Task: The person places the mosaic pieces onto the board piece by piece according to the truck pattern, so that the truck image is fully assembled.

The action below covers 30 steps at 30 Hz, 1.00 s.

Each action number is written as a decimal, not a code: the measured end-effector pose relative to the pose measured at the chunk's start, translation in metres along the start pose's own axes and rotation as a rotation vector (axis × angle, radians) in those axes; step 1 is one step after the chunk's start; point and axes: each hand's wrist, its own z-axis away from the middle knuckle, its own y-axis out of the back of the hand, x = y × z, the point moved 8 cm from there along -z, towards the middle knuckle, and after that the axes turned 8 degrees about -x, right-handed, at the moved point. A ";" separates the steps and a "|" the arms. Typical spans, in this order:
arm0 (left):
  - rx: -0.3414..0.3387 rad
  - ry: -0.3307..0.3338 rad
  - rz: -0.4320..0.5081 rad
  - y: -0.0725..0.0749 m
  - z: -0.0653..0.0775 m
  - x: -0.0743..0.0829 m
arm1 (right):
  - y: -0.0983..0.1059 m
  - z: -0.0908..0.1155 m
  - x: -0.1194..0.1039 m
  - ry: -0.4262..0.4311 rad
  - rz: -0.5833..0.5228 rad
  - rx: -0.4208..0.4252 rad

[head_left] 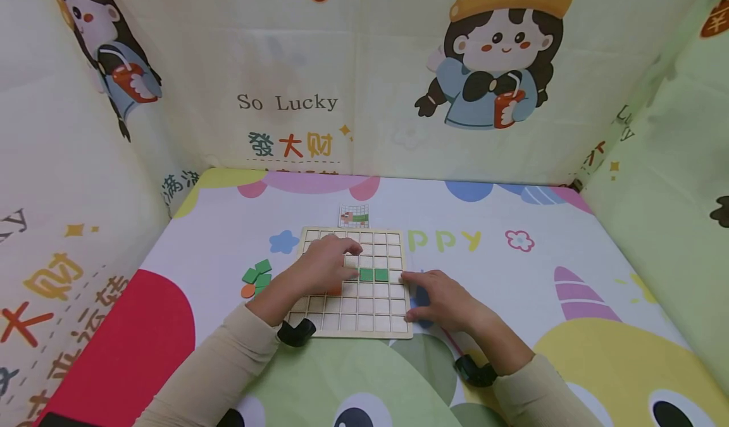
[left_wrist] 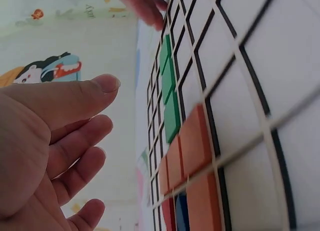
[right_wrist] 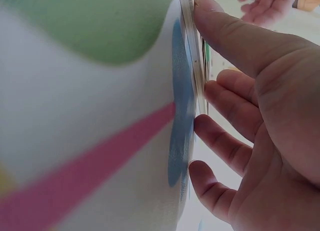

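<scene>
A wooden grid board (head_left: 364, 334) lies flat on the table. My left hand (head_left: 324, 262) hovers over its left half, fingers loosely bent and nothing between thumb and fingertips in the left wrist view. Green square tiles (head_left: 381, 275) run in a row across the cells. Orange tiles (left_wrist: 196, 141) sit beside that row, with a red tile (left_wrist: 169, 213) and a dark blue tile (left_wrist: 181, 211) partly hidden among them. My right hand (head_left: 447, 297) rests at the board's right edge, thumb and fingertips against its side, fingers relaxed.
Left of the board lie several loose green tiles (head_left: 263, 266) and a round orange piece (head_left: 247, 291). A small picture card (head_left: 354, 216) with a gridded figure lies just beyond the board's far edge. Printed cloth walls (head_left: 376, 136) enclose the table's back and sides.
</scene>
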 end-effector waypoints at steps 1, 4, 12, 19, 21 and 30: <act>0.006 0.005 0.007 0.003 0.003 -0.003 | 0.000 0.000 0.000 0.000 0.000 0.000; 0.026 0.020 0.024 0.010 0.013 -0.014 | 0.000 0.000 0.000 0.000 0.002 0.002; 0.079 0.097 0.048 0.025 0.038 -0.048 | 0.000 0.000 0.000 0.004 0.008 0.005; 0.105 0.153 0.034 0.033 0.052 -0.072 | 0.000 0.000 -0.001 -0.003 0.005 0.001; 0.106 0.152 0.037 0.034 0.055 -0.077 | 0.000 0.000 0.000 -0.006 -0.001 0.000; 0.076 0.249 0.067 0.038 0.072 -0.105 | 0.000 0.000 -0.001 0.007 0.000 0.005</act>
